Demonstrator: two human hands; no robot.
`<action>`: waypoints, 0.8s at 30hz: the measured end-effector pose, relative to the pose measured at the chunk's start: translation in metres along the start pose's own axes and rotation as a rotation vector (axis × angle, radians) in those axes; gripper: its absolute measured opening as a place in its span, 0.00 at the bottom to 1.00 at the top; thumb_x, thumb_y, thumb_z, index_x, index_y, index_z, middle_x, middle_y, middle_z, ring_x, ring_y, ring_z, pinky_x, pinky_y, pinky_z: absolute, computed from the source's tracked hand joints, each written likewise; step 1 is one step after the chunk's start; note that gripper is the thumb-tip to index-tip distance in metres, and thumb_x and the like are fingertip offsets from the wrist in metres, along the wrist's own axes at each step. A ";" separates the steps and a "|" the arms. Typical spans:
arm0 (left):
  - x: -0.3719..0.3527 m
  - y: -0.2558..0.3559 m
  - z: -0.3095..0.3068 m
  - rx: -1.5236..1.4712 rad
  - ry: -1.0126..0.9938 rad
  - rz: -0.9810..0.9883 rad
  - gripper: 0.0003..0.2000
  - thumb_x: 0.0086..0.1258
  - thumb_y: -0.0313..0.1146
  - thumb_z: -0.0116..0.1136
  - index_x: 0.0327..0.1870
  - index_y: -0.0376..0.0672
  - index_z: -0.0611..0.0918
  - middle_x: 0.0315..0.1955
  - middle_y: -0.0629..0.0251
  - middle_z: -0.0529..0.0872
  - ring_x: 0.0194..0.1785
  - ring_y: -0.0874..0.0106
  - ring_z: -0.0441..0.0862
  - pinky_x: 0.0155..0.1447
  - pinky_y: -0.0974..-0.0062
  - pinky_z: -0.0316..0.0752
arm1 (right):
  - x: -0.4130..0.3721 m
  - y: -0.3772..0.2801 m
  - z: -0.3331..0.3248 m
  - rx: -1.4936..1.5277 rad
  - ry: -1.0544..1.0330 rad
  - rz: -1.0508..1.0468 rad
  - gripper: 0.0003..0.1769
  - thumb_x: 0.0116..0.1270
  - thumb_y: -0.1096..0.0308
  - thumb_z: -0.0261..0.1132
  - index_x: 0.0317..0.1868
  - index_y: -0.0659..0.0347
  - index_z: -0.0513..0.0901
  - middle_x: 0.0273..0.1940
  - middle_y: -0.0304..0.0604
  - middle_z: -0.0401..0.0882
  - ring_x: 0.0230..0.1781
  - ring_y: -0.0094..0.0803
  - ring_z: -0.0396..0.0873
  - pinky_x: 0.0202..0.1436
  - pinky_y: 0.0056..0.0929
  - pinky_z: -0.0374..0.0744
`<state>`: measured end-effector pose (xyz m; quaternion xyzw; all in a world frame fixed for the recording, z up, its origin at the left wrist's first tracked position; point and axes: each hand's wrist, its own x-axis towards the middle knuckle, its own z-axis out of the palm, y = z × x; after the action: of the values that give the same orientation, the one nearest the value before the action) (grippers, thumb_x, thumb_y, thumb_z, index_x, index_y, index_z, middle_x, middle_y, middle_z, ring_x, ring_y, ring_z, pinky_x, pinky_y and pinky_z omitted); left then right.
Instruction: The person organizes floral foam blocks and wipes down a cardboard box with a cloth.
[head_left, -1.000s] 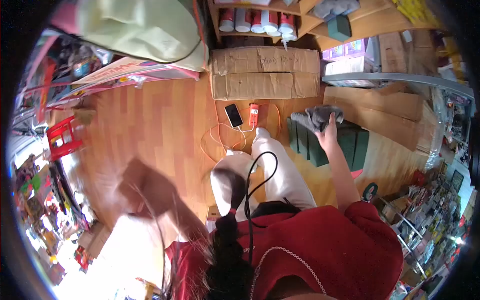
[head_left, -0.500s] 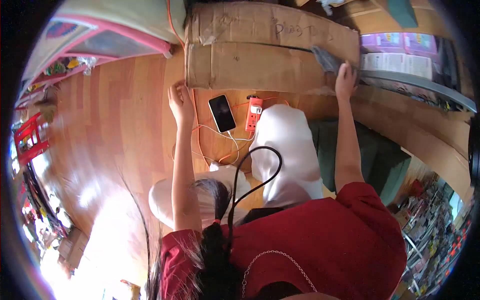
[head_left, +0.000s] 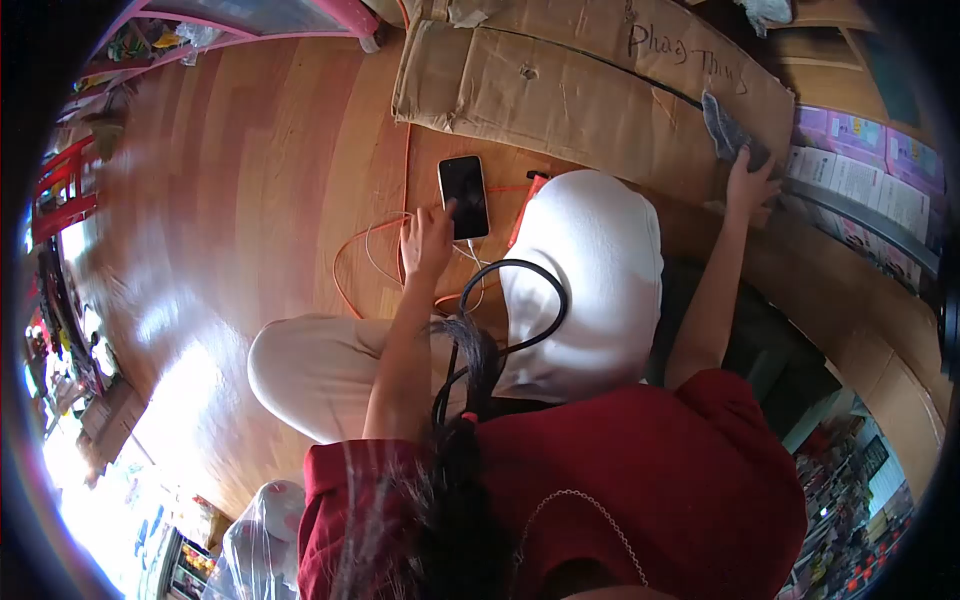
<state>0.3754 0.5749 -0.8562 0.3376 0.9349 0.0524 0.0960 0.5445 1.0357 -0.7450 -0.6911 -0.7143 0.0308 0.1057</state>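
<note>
The right hand [head_left: 749,188] grips a grey cloth [head_left: 724,126], fingers curled around its lower part while the upper end sticks out past the thumb. Hand and cloth are at the right-hand end of a long cardboard box [head_left: 590,112], near its corner; whether the knuckles press on the cardboard is hard to tell. The box lies on the wooden floor [head_left: 260,170] along its far edge and carries black handwriting on the upper flap.

The left hand [head_left: 428,245] is partly open with its fingers loosely bent, at the near left corner of a phone [head_left: 464,188]. The fingertips overlap the phone's left edge, but I cannot tell whether they touch it. The phone lies screen up on the floor, just in front of the box, with a white cable [head_left: 471,246] at its near end. To its right, a red power strip [head_left: 523,210] is mostly hidden behind a knee in white trousers [head_left: 590,230]. An orange cord [head_left: 337,272] loops across the floor left of the phone. Dark green boxes [head_left: 760,345] stand beyond the right forearm, and purple cartons [head_left: 855,135] sit on the shelf at the right.
</note>
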 end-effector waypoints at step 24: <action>0.176 0.023 -0.120 -0.456 0.582 0.043 0.21 0.63 0.32 0.53 0.58 0.43 0.68 0.50 0.50 0.71 0.51 0.51 0.68 0.57 0.59 0.64 | -0.091 -0.061 -0.067 0.717 -0.106 -0.480 0.25 0.58 0.77 0.42 0.54 0.62 0.78 0.54 0.51 0.76 0.57 0.37 0.73 0.62 0.31 0.68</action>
<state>0.2307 0.7014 -0.7613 0.2982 0.8800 0.3552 -0.1024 0.4991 0.9356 -0.6782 -0.4225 -0.8033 0.2868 0.3065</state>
